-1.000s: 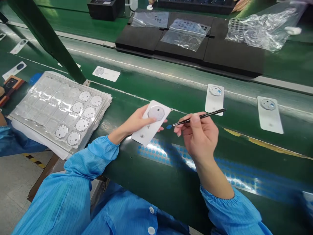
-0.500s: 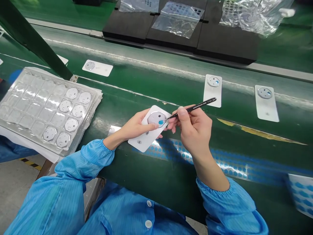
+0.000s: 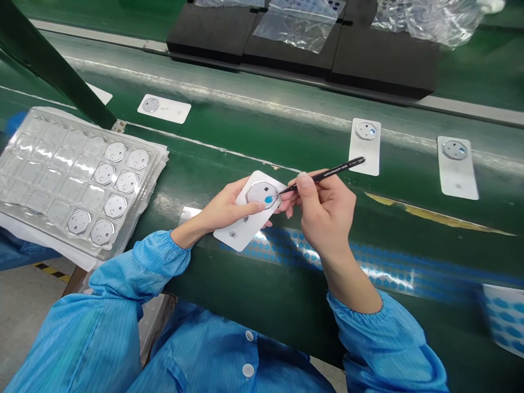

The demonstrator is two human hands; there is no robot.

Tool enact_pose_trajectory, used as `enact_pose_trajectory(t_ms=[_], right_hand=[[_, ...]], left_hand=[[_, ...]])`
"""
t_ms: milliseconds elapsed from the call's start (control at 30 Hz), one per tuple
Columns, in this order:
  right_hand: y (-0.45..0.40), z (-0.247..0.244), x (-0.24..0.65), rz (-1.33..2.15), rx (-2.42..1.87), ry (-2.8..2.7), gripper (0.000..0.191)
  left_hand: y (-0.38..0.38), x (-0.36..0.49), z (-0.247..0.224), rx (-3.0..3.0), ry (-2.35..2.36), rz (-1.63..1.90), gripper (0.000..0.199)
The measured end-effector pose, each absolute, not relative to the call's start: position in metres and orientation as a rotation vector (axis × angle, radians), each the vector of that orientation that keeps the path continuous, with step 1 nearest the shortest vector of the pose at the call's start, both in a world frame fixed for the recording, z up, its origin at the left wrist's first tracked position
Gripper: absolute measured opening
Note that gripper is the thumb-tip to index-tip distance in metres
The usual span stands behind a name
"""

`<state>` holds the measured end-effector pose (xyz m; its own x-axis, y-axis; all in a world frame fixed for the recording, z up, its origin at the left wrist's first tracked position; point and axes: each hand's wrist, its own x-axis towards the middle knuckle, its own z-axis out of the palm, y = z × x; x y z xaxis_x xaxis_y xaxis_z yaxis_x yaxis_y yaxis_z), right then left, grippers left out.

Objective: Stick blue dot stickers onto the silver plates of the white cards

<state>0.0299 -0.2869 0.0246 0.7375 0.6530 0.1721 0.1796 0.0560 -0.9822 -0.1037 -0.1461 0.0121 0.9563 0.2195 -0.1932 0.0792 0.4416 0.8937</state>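
My left hand (image 3: 229, 210) holds a white card (image 3: 237, 232), its thumb on the lower edge of an octagonal silver disc (image 3: 257, 191) on the card. A small blue dot (image 3: 268, 200) lies on the disc's lower right. My right hand (image 3: 327, 210) pinches black tweezers (image 3: 333, 170), whose thin tip touches or nearly touches the disc beside the blue dot. Beneath my hands a clear strip with rows of blue dots (image 3: 376, 267) lies on the green surface.
A clear plastic tray (image 3: 53, 204) with several silver discs is at the left, near a slanting green post (image 3: 61, 71). Other cards (image 3: 365, 155) lie on the green belt. Black blocks (image 3: 380, 60) with plastic bags (image 3: 297, 27) stand at the back.
The cards on the right of the belt appear slightly further right, and the tray slightly further left as the view shifts. Both hands keep their holds; the tweezers' tip stays by the blue dot.
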Motion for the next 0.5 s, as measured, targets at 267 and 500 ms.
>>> enact_pose_trajectory(t_ms=[267,500], right_hand=[[-0.2865,0.0250,0.0290,0.390,-1.483,-0.725,0.029],[-0.2877,0.0255,0.0287,0.372,-1.490,-0.721,0.027]], left_hand=[[-0.1475,-0.1034,0.0131,1.094,0.313,0.085,0.046],[-0.1502,-0.1032,0.0121,1.072,0.320,0.100,0.046]])
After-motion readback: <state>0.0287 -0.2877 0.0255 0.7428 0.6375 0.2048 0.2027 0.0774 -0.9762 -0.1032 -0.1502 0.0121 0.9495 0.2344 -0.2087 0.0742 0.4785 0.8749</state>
